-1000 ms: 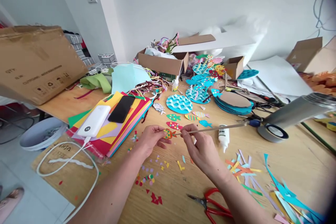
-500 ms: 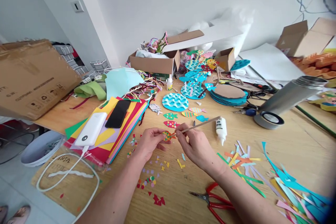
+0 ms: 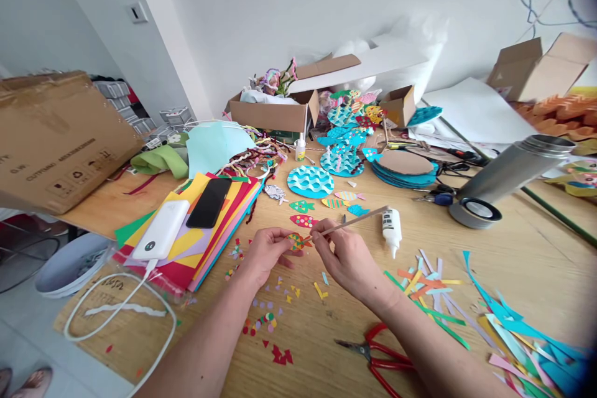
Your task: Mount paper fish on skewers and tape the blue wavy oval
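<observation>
Between the thumb and fingers of my left hand [image 3: 265,255] is a small orange paper fish [image 3: 296,241] with green and yellow triangles. My right hand [image 3: 344,256] pinches a thin wooden stick [image 3: 357,220], its lower tip at the fish's tail end and its other end slanting up to the right. Just beyond my hands lie a red dotted paper fish [image 3: 303,221] and a green paper fish [image 3: 302,206]. A white glue bottle [image 3: 391,227] lies right of the stick. Red-handled scissors [image 3: 373,348] rest open by my right forearm. Tiny paper triangles [image 3: 292,293] and dots [image 3: 261,322] are scattered below my hands.
Colored sheets [image 3: 205,255] carry a phone [image 3: 209,202] and a white power bank [image 3: 161,230] at left. Blue wavy discs [image 3: 310,182] stand behind the fish. A steel flask [image 3: 517,168] leans at right, above paper strips [image 3: 433,286]. A large carton [image 3: 60,143] sits far left.
The whole view has shifted very slightly. My hands, the fish and the stick keep nearly the same pose.
</observation>
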### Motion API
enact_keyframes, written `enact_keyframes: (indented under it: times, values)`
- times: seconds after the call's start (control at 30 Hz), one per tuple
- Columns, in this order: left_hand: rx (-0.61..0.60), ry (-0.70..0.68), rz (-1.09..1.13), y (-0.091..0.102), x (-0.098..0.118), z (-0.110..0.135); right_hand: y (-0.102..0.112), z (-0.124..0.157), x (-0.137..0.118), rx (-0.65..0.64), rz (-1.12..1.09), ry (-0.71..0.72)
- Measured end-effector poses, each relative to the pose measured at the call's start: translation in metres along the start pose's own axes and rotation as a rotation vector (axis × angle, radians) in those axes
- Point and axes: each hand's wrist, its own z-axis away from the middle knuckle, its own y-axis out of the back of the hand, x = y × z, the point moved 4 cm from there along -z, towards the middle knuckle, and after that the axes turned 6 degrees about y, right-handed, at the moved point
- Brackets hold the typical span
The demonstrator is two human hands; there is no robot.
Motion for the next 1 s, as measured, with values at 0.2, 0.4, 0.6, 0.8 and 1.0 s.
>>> enact_keyframes:
  times: [0.2, 0.4, 0.6, 0.8, 1.0]
  values:
    - [-0.003, -0.001, 0.001, -0.0001, -0.001, -0.0003, -0.0003, 0.0002, -0.0005, 0.02, -0.015, 0.01]
    - [-0.004, 0.0, 0.015, -0.0002, -0.0011, -0.0004, -0.002, 0.0005, -0.0001, 0.057, 0.018, 0.01]
    - [-0.006, 0.004, 0.027, -0.0006, -0.0016, -0.0003, -0.0016, 0.0011, -0.0007, 0.08, 0.024, 0.013]
    - [-0.009, 0.004, 0.028, 0.0, -0.0017, -0.0006, -0.0017, 0.0014, -0.0019, 0.088, 0.024, 0.016]
    - [0.003, 0.01, 0.043, 0.0005, -0.0019, -0.0006, -0.0022, 0.0018, -0.0026, 0.072, 0.028, 0.01]
